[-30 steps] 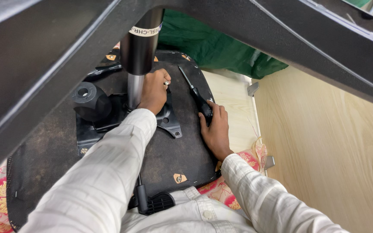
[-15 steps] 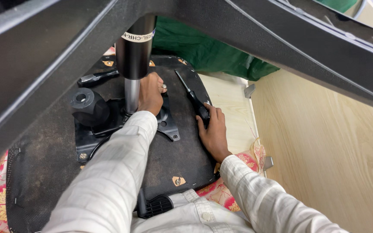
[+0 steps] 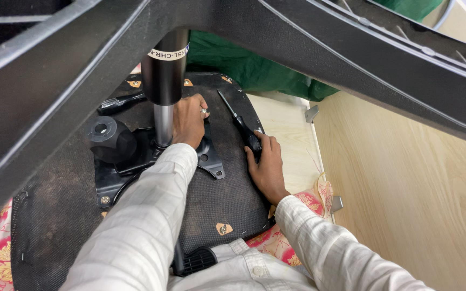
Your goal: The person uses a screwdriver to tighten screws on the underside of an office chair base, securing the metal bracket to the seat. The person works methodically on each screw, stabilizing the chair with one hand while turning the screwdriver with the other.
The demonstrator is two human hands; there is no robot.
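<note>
Two hands | left gripping one column | right flat, fingers on one screwdriver | one seat

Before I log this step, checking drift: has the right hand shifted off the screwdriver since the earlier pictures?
No. The right hand stays on the screwdriver, at the same edge of the black seat underside.

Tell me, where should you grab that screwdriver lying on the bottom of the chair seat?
Probably by its thick black handle, the end nearest the person. The screwdriver lies flat on the upturned seat underside, thin shaft pointing away. The right hand already rests at the handle, so closing in from above suits; the left hand is by the metal column.
</note>
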